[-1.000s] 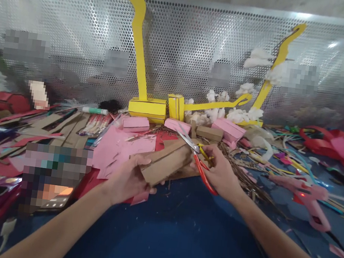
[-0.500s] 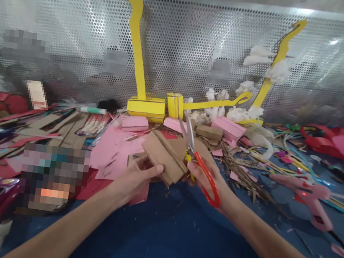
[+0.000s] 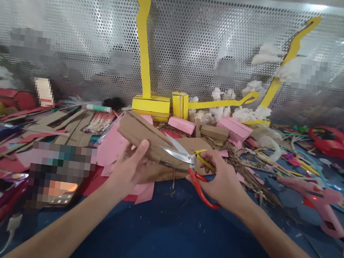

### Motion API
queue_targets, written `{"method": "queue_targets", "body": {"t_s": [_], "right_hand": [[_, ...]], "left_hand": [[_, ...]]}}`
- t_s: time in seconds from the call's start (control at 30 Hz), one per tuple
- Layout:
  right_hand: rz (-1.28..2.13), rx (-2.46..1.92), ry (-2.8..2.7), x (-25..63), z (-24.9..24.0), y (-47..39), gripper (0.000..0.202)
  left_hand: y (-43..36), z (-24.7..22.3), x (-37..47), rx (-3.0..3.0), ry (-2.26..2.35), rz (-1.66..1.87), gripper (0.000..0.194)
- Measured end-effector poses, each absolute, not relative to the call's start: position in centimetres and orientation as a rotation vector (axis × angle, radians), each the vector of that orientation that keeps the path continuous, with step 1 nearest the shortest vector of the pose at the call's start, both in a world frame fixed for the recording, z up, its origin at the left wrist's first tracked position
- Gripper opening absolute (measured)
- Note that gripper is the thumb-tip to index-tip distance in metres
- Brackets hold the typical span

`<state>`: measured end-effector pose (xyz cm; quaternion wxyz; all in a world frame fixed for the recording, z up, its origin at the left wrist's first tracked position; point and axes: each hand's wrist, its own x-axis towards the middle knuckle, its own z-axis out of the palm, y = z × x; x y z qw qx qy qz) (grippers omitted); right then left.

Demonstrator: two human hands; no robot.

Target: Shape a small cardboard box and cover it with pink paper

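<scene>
- A clear packet (image 3: 99, 122) on the far left side of the table (image 3: 170, 241) holds slender red-and-white pieces.
- A purple case (image 3: 10, 198) lies at the near left; something white shows within its rim, too unclear to name.
- A yellow box (image 3: 151, 106) stands at the back, a wavy yellow strip (image 3: 143, 36) rising from it; what the box contains is hidden.
- The cardboard (image 3: 144, 136), a folded brown piece, is at the middle, raised and slanting down toward the right.
- The left hand (image 3: 127, 169) grips its near edge, thumb on top, fingers mostly hidden behind; the forearm reaches in from the lower left.
- The right hand (image 3: 224, 179) is closed on the handles of the scissors (image 3: 192, 160), forearm coming from the lower right.
- The parted blades point left across the cardboard; whether they touch it cannot be told.
</scene>
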<state>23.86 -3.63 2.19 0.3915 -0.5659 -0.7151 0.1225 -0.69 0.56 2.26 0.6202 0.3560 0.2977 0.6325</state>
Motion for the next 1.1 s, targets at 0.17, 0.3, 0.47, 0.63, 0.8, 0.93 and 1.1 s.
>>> {"method": "queue_targets", "body": {"t_s": [0.17, 0.3, 0.47, 0.63, 0.8, 0.93, 1.1], "right_hand": [[0.169, -1.548, -1.889, 24.0, 2.3, -3.6, 0.048], [0.116, -1.579, -1.887, 23.9, 2.1, -3.6, 0.045], [0.219, -1.592, -1.910, 24.0, 2.1, -3.4, 0.038], [0.164, -1.614, -1.903, 24.3, 1.5, -3.0, 0.034], [0.136, -1.649, -1.898, 24.5, 1.2, -2.7, 0.032], [0.081, -1.644, -1.826, 24.4, 1.5, -2.8, 0.037], [0.133, -1.701, -1.808, 24.4, 1.8, -3.0, 0.037]], "left_hand": [[0.7, 2.1, -0.8, 0.818, 0.744, 1.454, 0.046], [0.7, 2.0, -0.8, 0.825, 0.725, 1.441, 0.045], [0.8, 1.7, -0.8, 0.816, 0.706, 1.441, 0.042], [0.8, 1.6, -0.7, 0.821, 0.678, 1.444, 0.045], [0.7, 1.7, -0.5, 0.828, 0.665, 1.430, 0.045], [0.8, 1.5, -0.6, 0.810, 0.681, 1.435, 0.043], [1.0, 1.4, -0.8, 0.848, 0.663, 1.445, 0.039]]}}
